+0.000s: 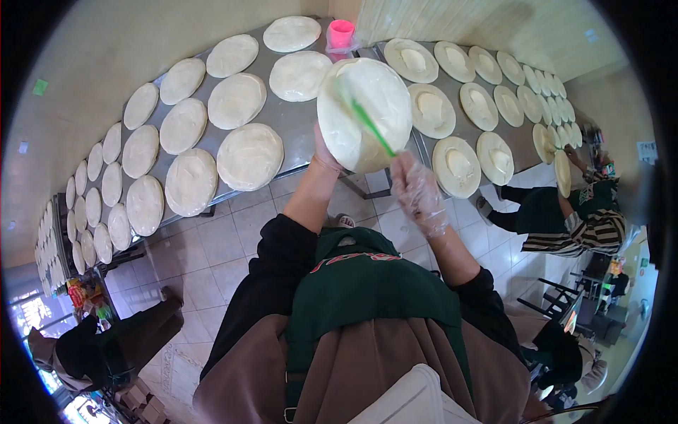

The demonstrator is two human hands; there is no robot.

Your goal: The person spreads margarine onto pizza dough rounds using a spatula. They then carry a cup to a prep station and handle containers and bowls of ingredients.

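Note:
My left hand [328, 151], bare or in a thin clear glove, holds a large flat dough round [388, 134] by its left underside, raised above the metal table. White cream covers much of its top. In a clear plastic glove, my right hand [418, 191] is closed around the handle of a green spatula [374, 127]. Its head lies over the cream and is blurred. To the left sit rounds with cream spread across them, such as a coated round [250, 157]. On the right side, a round with a lump of cream [456, 167] lies among several like it.
A pink cup [341, 33] stands at the back of the metal table [282, 124], near the wall. One co-worker [575, 215] at the right handles rounds at the far end. Another person [106, 346] is at lower left. Tiled floor [226, 233] shows below.

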